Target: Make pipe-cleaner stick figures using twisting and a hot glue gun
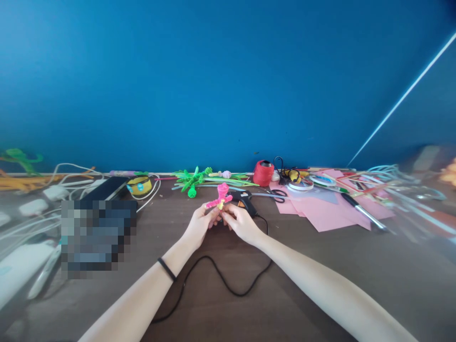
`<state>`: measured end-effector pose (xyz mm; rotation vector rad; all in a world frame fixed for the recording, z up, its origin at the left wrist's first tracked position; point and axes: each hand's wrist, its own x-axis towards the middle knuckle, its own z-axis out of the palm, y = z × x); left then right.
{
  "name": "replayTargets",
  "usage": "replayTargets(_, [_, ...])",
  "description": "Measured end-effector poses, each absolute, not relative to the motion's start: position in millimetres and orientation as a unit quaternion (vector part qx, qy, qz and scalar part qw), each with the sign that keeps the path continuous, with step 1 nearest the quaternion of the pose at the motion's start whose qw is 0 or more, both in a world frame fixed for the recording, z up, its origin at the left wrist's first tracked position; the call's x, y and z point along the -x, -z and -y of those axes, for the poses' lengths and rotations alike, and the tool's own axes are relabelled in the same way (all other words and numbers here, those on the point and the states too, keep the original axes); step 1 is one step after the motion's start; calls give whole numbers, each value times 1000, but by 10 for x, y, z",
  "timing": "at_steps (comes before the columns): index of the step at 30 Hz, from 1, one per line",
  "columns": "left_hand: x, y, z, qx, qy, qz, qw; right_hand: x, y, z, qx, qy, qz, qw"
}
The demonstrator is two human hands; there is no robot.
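Observation:
My left hand [201, 221] and my right hand [239, 220] meet over the middle of the brown table [320, 275]. Both pinch a small pink pipe-cleaner figure [221, 195] with a yellow centre, held upright between the fingertips. A black hot glue gun [245, 200] lies just behind my right hand, and its black cord [221, 278] loops back between my forearms. A black band sits on my left wrist.
Green pipe-cleaner shapes [192, 180] and a red thread spool [263, 173] lie along the blue wall. Pink paper sheets [320, 209], scissors [278, 194] and tape rolls [301, 185] spread at right. A phone [107, 188], white cables and a blurred-out patch lie at left.

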<state>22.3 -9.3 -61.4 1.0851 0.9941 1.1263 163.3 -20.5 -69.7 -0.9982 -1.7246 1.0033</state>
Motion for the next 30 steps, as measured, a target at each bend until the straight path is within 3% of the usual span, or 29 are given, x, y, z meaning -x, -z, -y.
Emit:
replayTargets(12, [-210,616,26,-399,-481,-312,715,-1645,706,115,389,-539,565,488])
replayTargets(30, [-244,591,72,-391,-520,-433,624,-1726,641,102,305,-628,606,380])
